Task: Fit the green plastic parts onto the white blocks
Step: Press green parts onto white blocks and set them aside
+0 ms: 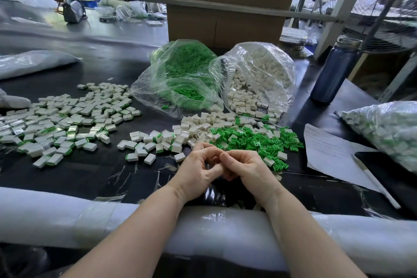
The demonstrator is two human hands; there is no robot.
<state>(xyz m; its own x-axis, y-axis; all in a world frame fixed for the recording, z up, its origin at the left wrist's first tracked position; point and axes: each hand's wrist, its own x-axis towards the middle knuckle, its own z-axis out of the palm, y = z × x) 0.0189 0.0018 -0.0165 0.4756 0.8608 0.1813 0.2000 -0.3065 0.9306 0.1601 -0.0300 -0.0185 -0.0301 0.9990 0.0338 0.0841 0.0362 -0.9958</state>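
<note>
Progress: many fitted blocks [58, 124] are heaped toward the bench's [90, 169] left edge; loose white blocks [203, 124] and green parts [255, 140] remain mid-bench, bags behind still full. Left hand [198, 169] and right hand [246, 167] are curled together near the front edge; contents cannot be told. Paper [327, 151] and bottle [334, 70] are kept right, nothing obstructing

Fitted blocks [65, 124] are spread at table [97, 171] left; loose parts [255, 142] lie centre-right, two bags [180, 79] behind them, a bottle [334, 70] and paper [327, 149] right.
</note>
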